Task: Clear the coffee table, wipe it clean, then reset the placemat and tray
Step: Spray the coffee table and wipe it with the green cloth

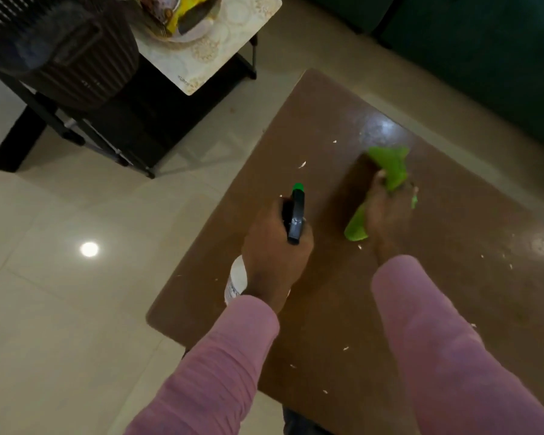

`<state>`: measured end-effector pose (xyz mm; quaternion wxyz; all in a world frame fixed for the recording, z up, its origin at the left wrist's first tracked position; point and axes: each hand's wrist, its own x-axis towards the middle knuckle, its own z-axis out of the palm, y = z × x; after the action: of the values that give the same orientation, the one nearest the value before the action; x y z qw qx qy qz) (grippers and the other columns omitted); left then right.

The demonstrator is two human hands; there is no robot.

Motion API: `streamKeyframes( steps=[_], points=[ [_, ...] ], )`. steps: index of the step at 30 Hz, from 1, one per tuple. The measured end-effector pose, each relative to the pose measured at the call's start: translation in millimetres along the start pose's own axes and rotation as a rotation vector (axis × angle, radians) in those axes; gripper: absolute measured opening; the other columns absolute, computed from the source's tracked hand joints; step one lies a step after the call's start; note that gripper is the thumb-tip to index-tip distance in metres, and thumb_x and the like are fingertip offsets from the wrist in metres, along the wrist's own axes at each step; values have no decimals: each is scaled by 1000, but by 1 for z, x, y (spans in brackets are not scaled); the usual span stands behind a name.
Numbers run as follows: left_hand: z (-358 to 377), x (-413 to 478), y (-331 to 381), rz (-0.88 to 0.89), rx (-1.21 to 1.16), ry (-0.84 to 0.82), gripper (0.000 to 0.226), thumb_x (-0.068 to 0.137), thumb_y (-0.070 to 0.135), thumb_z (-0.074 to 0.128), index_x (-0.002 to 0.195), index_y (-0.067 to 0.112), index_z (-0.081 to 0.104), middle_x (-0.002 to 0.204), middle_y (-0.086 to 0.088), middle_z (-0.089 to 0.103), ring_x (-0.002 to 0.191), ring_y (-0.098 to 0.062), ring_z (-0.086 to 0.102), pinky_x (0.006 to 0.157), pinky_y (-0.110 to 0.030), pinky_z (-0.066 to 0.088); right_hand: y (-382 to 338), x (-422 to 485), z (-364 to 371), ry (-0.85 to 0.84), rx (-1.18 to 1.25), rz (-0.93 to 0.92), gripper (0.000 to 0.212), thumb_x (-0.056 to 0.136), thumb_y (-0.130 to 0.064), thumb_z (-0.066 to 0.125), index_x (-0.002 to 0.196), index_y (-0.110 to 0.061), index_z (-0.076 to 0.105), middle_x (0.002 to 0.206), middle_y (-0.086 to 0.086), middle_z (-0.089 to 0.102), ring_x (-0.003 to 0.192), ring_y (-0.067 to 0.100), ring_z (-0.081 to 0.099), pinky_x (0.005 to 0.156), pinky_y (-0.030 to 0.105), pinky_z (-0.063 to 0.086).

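Note:
The brown coffee table (pixel 453 277) fills the right half of the view, scattered with small white crumbs. My left hand (pixel 274 249) grips a spray bottle (pixel 296 215) with a black trigger head and green nozzle; its white body shows below my wrist. The nozzle points across the table top. My right hand (pixel 387 211) presses a green cloth (pixel 390 171) flat on the table, near the table's middle. A cream patterned placemat (pixel 208 58) lies on a dark side stand at the upper left, with a round tray (pixel 186 29) holding a yellow packet on it.
A dark ribbed basket (pixel 76 58) sits at the top left beside the placemat, on a black frame stand (pixel 123 133). A dark green sofa (pixel 484 42) runs along the top right, behind the table. Pale glossy floor tiles (pixel 76 277) lie to the left.

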<state>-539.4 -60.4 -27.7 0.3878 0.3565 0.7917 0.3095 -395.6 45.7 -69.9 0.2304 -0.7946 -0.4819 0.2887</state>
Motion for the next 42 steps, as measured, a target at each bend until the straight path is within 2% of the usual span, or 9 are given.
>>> streamKeyframes(
  steps=[3,5,11,17,25,30,33,39,42],
  points=[
    [13,1,2,-36,65,125,17,83,39,61,96,28,57,77,6,62,66,-12,59,53,-26,48,11,0,11,-317,-350,-132,64,99,-43,37,151,-12,18,160,9,12,147,31,4,119,47,2],
    [20,3,-1,-28,130,197,23,77,43,56,93,27,57,81,6,60,74,-16,59,57,-32,51,21,-4,11,-370,-434,-188,68,99,-43,38,153,-14,9,161,8,0,147,29,-6,119,44,-3],
    [25,10,-3,-39,197,176,16,85,32,64,77,20,58,53,11,46,46,-9,45,48,-23,33,28,-11,19,-293,-576,-433,79,93,-46,46,152,-10,8,161,10,-3,147,30,-9,117,41,-9],
    [20,10,-7,-15,124,164,11,83,31,62,81,21,61,56,9,51,53,-20,55,54,-35,51,28,-4,24,-434,-586,-538,71,95,-30,44,153,-12,6,161,8,-2,147,30,-5,118,43,-4],
    [19,-3,-9,101,139,83,11,78,36,58,74,27,56,46,15,43,38,-8,42,41,-23,36,19,65,22,-272,-537,-353,69,95,-26,44,152,-5,10,160,13,3,147,34,0,119,45,1],
    [19,-2,-7,69,114,170,28,77,40,59,100,25,65,60,20,54,52,-12,58,50,-30,50,-16,94,45,-251,-503,-349,63,98,-25,38,151,-5,12,160,12,3,146,36,-3,119,46,-2],
    [21,-3,-8,42,113,206,42,78,45,57,112,22,65,65,17,57,52,-10,59,48,-29,51,-23,84,60,-335,-566,-548,63,97,-24,40,151,-6,13,160,12,2,146,37,-3,118,46,-3],
    [15,-17,-10,64,61,308,36,82,39,62,116,36,53,82,23,60,68,-5,64,56,-30,57,12,34,48,-685,-687,-1223,77,83,-15,50,152,-15,17,160,4,10,147,31,0,118,47,-4],
    [12,-26,-15,32,52,302,47,81,36,68,121,41,45,93,31,55,78,-1,63,64,-25,57,8,63,46,-595,-781,-1186,78,81,-17,47,152,-24,15,160,-3,11,147,31,2,114,57,-6]
  ],
)
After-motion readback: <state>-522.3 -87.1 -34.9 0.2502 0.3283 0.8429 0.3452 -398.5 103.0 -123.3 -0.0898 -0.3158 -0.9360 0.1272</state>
